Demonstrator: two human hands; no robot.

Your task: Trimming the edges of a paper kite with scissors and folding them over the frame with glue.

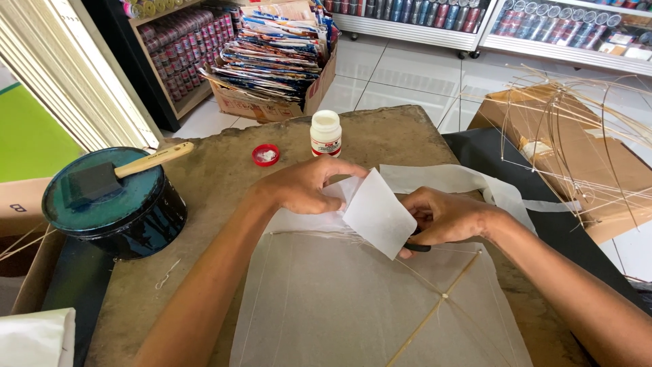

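Gripping paper piece [377, 212] w/ left hand [302, 185]; right hand [441, 216] tool mostly hidden.

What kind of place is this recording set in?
Probably a small kite-making shop: a paper kite with crossed sticks on the work table, bundled thin bamboo strips, and shelves of thread spools.

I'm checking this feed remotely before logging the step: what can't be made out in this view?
- Head view: the black-handled tool in the right hand is mostly hidden by the fingers and the white paper square; its blades are unseen.
- The translucent kite sheet with thin stick frame is cut off by the bottom edge.
- The white glue bottle has a label too small to make out.
- The left hand covers the paper's far edge with its fingers.
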